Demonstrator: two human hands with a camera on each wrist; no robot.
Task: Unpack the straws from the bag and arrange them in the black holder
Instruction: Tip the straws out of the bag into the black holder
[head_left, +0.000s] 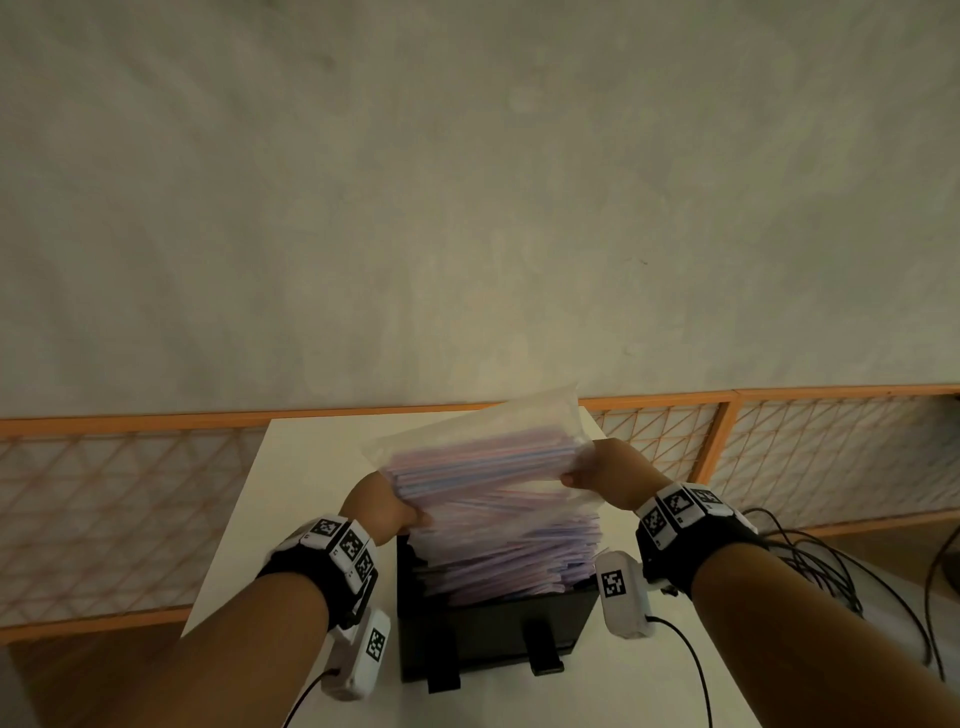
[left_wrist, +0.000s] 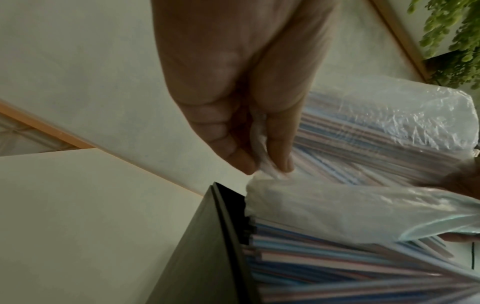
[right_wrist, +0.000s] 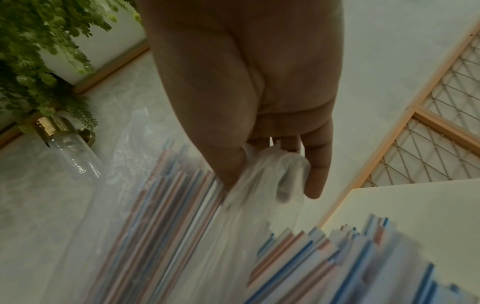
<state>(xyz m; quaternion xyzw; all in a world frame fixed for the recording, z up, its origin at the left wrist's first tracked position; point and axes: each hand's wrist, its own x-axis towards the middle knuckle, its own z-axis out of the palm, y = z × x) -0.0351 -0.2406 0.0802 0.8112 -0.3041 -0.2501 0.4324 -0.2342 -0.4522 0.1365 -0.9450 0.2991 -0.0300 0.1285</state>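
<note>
Dim, warm-green cast in all 3 views, no clear light source. Head view: strong wide-angle bend, edges vignetted, straws (head_left: 498, 525) smeared by motion blur. Wrist views: left hand (left_wrist: 239, 82) and right hand (right_wrist: 249, 86) soft, backlit; faint glare on bag (left_wrist: 405, 115); noise throughout.

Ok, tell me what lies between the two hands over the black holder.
In the head view, the clear bag of straws spans from left hand to right hand, above the black holder.
</note>
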